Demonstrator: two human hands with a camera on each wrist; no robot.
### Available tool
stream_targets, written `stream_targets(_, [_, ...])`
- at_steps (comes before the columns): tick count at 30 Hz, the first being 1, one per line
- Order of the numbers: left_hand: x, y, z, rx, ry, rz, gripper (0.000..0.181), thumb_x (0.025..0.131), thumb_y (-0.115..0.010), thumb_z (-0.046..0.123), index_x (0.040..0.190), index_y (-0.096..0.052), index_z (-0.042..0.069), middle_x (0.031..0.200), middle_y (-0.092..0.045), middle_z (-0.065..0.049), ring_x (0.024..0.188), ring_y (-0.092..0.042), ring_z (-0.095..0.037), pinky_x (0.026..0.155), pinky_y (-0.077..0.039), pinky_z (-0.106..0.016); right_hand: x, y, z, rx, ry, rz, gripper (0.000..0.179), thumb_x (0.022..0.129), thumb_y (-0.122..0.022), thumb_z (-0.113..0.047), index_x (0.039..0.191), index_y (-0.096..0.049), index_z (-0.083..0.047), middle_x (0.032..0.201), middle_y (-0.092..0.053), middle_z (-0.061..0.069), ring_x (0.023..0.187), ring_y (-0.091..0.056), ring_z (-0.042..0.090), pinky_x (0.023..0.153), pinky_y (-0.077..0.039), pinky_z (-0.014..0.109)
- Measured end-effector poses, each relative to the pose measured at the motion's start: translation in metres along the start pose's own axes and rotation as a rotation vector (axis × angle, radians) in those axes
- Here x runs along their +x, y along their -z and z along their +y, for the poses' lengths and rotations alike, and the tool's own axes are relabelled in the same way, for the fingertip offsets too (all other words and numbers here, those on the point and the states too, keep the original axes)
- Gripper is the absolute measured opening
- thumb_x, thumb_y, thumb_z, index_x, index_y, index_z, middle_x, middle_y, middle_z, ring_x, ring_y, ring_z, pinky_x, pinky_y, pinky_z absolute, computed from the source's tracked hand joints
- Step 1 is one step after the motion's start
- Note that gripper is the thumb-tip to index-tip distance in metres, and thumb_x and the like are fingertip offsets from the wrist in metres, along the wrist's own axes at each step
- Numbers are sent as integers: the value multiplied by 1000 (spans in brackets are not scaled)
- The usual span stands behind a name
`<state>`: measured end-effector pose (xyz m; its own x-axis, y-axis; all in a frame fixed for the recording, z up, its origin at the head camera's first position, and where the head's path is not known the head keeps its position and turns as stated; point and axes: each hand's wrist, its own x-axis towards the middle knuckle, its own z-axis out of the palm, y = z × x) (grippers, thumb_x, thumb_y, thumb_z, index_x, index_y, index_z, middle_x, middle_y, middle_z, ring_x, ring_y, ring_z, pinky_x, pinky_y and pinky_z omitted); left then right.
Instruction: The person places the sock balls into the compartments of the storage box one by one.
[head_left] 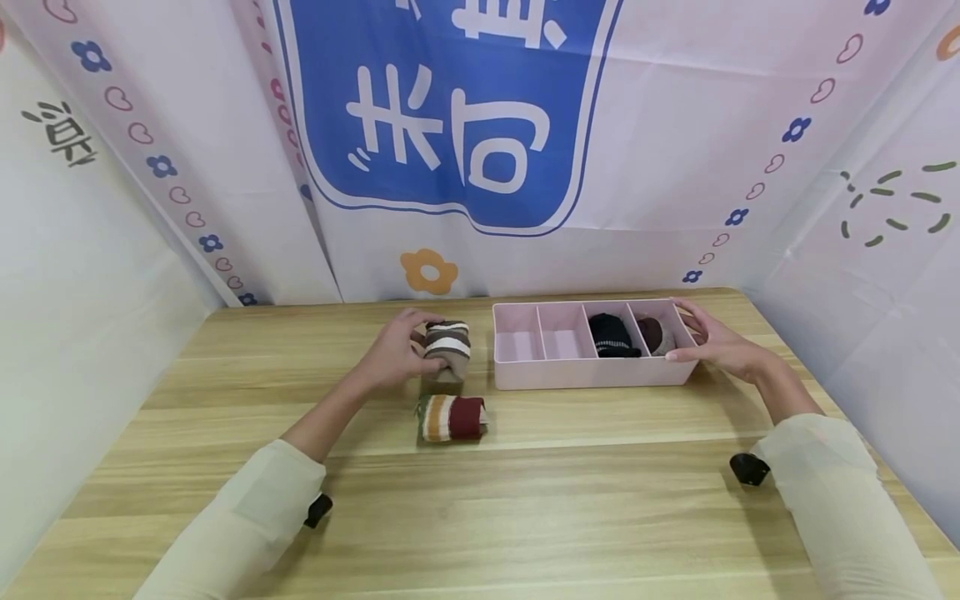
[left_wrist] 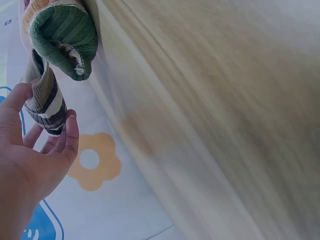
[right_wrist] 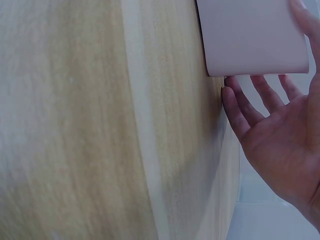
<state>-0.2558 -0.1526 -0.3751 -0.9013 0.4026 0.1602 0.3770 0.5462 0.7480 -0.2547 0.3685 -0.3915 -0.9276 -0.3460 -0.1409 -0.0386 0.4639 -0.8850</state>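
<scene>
My left hand (head_left: pixel 400 350) pinches a rolled sock (head_left: pixel 450 343) with brown, white and grey stripes, thumb on the near side and fingers on the far side. In the left wrist view that striped sock (left_wrist: pixel 48 102) sits between thumb and fingertips. Just nearer to me lies another rolled sock (head_left: pixel 453 418), banded dark red, white and orange; its green end (left_wrist: pixel 65 40) faces the left wrist camera. My right hand (head_left: pixel 720 343) grips the right end of a pink divided box (head_left: pixel 570 375), its thumb at the near corner and fingers around the end and far side.
A black rolled sock (head_left: pixel 611 333) fills the third compartment from the left, and a brown and grey one (head_left: pixel 654 336) the rightmost. The two left compartments show bare floors. Behind the wooden table (head_left: pixel 525 517) hangs a printed cloth backdrop (head_left: pixel 660 167).
</scene>
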Motion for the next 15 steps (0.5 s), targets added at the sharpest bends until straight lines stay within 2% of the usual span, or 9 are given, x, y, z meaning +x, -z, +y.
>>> stream_targets(15, [6, -3, 19, -44, -11, 19, 66, 80, -84, 2, 141, -57, -2, 136, -52, -22, 108, -65, -40, 80, -61, -37, 0, 1, 0, -10, 4, -2, 109, 91, -74, -10, 166, 5, -9, 168, 7, 32, 153, 4, 54, 120, -5, 71])
